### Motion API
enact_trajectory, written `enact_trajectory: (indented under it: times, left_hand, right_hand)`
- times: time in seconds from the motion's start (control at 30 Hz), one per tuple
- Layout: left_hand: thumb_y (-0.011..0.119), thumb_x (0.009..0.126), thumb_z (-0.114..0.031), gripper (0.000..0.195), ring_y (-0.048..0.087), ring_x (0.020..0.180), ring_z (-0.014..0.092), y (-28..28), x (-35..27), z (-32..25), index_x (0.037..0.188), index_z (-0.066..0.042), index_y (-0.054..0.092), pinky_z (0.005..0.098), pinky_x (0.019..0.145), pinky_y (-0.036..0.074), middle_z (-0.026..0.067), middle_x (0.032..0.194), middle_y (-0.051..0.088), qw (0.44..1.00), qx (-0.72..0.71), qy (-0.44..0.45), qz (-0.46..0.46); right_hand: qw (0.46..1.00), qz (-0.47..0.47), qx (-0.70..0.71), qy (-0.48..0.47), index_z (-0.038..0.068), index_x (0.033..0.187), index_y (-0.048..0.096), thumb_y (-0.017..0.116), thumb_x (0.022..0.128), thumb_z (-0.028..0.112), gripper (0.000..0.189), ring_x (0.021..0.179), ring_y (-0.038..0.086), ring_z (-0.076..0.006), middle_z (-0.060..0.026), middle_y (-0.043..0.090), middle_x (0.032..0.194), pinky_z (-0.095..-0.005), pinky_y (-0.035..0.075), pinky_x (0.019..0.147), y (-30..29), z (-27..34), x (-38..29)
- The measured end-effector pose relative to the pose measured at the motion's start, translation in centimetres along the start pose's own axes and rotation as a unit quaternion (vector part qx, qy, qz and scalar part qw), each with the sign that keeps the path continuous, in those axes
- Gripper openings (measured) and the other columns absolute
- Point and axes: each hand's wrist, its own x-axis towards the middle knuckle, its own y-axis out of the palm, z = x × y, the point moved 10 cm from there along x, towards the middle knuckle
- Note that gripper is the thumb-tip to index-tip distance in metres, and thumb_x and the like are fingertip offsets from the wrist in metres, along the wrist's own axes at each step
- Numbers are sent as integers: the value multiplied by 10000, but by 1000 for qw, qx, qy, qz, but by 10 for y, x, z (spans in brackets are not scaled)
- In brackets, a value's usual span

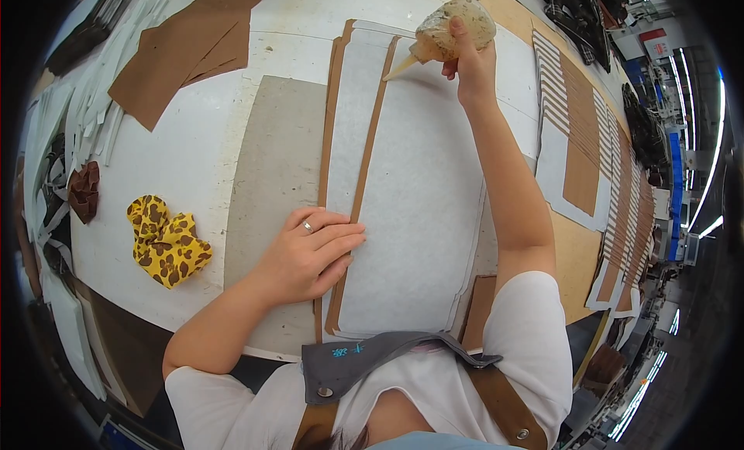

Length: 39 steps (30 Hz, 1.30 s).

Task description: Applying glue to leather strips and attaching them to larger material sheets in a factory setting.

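Note:
My right hand grips a squeeze bottle with stained, translucent walls. Its pale nozzle points down and left, and the tip is at the brown edge strip of a white-faced sheet, near that sheet's far end. More sheets of the same sort lie under it, offset to the left, each with a brown edge. My left hand rests flat on the sheets, fingertips on the top one's left edge; a ring is on one finger. Whether glue is coming out is too small to tell.
Left of the sheets lies a grey board. Brown pieces and white strips are at the far left. Nearer sits a yellow spotted cloth bundle, with a crumpled brown piece beyond. Striped brown-and-white panels overlap along the right.

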Motion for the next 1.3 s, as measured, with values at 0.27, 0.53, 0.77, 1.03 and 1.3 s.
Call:
enact_trajectory:
  times: [0.27, 0.53, 0.77, 1.03, 1.3]
  left_hand:
    - [677, 700, -43, 352, 560, 1080, 212, 1, -1, 1, 1049, -67, 638, 404, 948, 388, 36, 1146, 638, 1000, -3, -1, -1]
    - [671, 705, -40, 338, 565, 1079, 211, -1, -2, 0, 1041, -67, 639, 413, 951, 387, 41, 1150, 640, 1000, -3, 4, -8]
    - [666, 705, -33, 289, 573, 1047, 228, -6, -2, 0, 992, -64, 644, 405, 935, 399, 54, 1084, 649, 999, -4, 7, -40]
    - [624, 739, -4, 246, 571, 984, 259, -14, -4, 8, 980, -54, 622, 389, 891, 401, 80, 984, 631, 996, 6, -26, -85]
    - [579, 773, 17, 203, 563, 930, 274, -20, -6, 13, 966, -46, 575, 385, 867, 396, 98, 945, 609, 992, 14, -46, -116]
  right_hand:
    - [999, 17, 11, 29, 8, 1087, 471, 695, 817, 412, 534, 420, 458, -92, -62, 576, 751, -212, 363, 350, 4, -2, -23]
    - [999, 10, 21, 41, 6, 1094, 468, 695, 820, 409, 538, 425, 454, -86, -58, 569, 753, -208, 351, 335, 6, -1, -40]
    - [999, 16, 9, 30, -1, 1041, 515, 657, 842, 440, 504, 446, 481, -105, -88, 599, 767, -219, 341, 345, 7, 4, -61]
    - [999, -2, 8, 36, 3, 1048, 517, 629, 868, 423, 470, 468, 492, -94, -79, 604, 789, -207, 341, 342, 8, 8, -90]
    - [997, 46, 11, 63, 4, 1104, 475, 649, 858, 406, 502, 523, 515, -88, -77, 591, 838, -203, 349, 341, 14, 8, -117]
